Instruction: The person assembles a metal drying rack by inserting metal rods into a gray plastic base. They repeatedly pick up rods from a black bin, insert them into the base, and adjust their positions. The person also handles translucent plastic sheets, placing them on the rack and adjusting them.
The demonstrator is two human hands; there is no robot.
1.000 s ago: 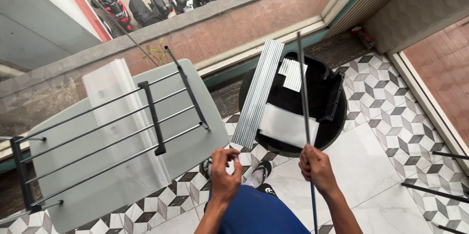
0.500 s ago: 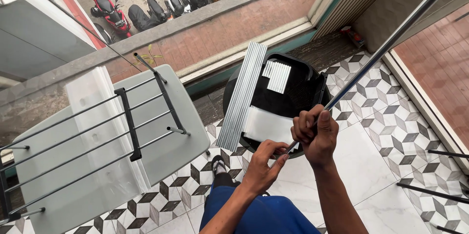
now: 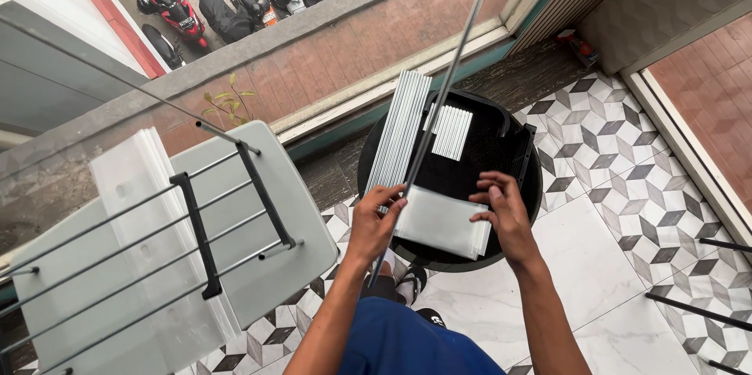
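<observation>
My left hand [image 3: 377, 222] is closed around the lower part of a long thin grey metal rod [image 3: 450, 77]. The rod slants up and away past the top edge of the view. My right hand [image 3: 505, 214] holds nothing, and its spread fingers rest on the right edge of a flat stack of white pieces [image 3: 435, 222]. That stack lies on the near rim of a round black tub [image 3: 529, 187]. A bundle of long white slats [image 3: 399, 128] leans on the tub's left side, just beyond my left hand. A smaller set of short white strips [image 3: 453, 131] lies inside the tub.
A grey table-like panel [image 3: 305, 218] at left carries a wire rack with black crossbars [image 3: 196, 238] and a long white strip [image 3: 137, 195]. A low brick wall [image 3: 352, 46] runs behind, with parked motorbikes [image 3: 168, 7] below. Dark rods [image 3: 697, 308] lie on the patterned tile floor [image 3: 627, 156] at right.
The rod has passed from my right hand to my left hand. My right hand let go of it and moved down onto the white stack. The rod now tilts less to the right.
</observation>
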